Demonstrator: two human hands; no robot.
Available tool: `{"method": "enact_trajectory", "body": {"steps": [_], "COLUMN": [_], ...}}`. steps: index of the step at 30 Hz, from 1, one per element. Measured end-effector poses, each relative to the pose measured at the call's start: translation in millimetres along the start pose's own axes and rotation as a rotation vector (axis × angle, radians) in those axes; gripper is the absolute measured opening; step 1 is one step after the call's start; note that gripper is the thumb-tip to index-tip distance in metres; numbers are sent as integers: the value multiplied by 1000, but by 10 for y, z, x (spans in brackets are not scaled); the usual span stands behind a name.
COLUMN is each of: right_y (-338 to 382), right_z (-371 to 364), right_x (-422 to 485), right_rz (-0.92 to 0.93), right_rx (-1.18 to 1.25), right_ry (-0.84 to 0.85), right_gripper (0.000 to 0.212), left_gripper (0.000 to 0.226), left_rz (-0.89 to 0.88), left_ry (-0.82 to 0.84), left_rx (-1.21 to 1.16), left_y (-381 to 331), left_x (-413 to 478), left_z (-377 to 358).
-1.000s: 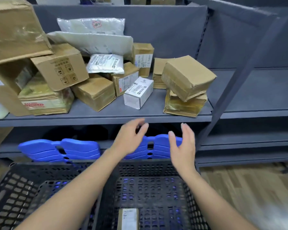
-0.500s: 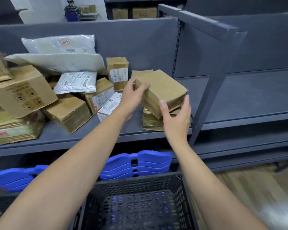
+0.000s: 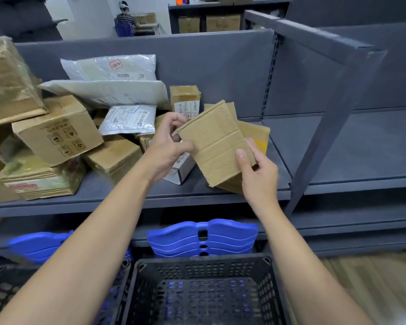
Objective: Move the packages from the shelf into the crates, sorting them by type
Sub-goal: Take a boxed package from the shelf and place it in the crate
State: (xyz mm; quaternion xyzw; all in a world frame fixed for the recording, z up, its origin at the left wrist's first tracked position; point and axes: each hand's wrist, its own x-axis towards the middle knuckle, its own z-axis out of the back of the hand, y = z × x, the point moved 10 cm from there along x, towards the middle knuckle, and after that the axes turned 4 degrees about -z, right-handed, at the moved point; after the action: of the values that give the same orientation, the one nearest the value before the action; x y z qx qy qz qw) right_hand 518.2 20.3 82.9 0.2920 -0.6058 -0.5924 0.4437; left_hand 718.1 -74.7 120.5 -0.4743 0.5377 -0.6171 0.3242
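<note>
Cardboard box (image 3: 217, 146) tilted above shelf (image 3: 338, 184), left grip (image 3: 168, 146) and right grip (image 3: 258, 177) pinching its ends

Small corrugated cardboard box (image 3: 217, 146) — plain brown; flat cardboard package (image 3: 256, 134) has a yellow patch. Glossy plastic mailer bag (image 3: 108, 69) is white with a red stamp. Steel shelf (image 3: 338, 148) is dark grey, perforated plastic crate (image 3: 204, 261) black.

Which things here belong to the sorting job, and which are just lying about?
Job: brown cardboard box gripped by left hand and right hand; black perforated plastic crate; white plastic mailer; grey metal shelf.
Lying about: stacked blue plastic panels below.
</note>
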Motion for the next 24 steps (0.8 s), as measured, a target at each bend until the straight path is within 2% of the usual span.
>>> {"method": "enact_trajectory", "body": {"steps": [3,6,10,12,14,16,20,24], "right_y": [12,-2,-129,-182,-181,-129,-100,-155], "right_z": [-31,-91,-215,-265,-281,-277,-367,-442], "right_x": [48,93,51,25,26,30,-12,-27], "right_rz": [21,-7,-142,-148,-95,1,149,260], "right_rx": [2,22,162,97,-64,-255,-551,-695], "right_ry": [18,40,133,161,154,121,142,163], "right_gripper": [48,56,82,87,81,72,63,48], "left_gripper": [89,106,107,98,89,90,96,96], "left_rz": [88,121,72,26,-22,-82,-167,-131], "left_ry": [21,-27,-151,-222,-301,-381,-478,-465], "left_rx": [71,-2,-46,-44,-5,137,636,817], "left_y": [124,142,17,-82,-141,-176,-239,-130], "left_x": [-49,-75,-83,-87,-88,-99,-134,-129], "left_z": [115,160,407,541,678,834,1000,993]}}
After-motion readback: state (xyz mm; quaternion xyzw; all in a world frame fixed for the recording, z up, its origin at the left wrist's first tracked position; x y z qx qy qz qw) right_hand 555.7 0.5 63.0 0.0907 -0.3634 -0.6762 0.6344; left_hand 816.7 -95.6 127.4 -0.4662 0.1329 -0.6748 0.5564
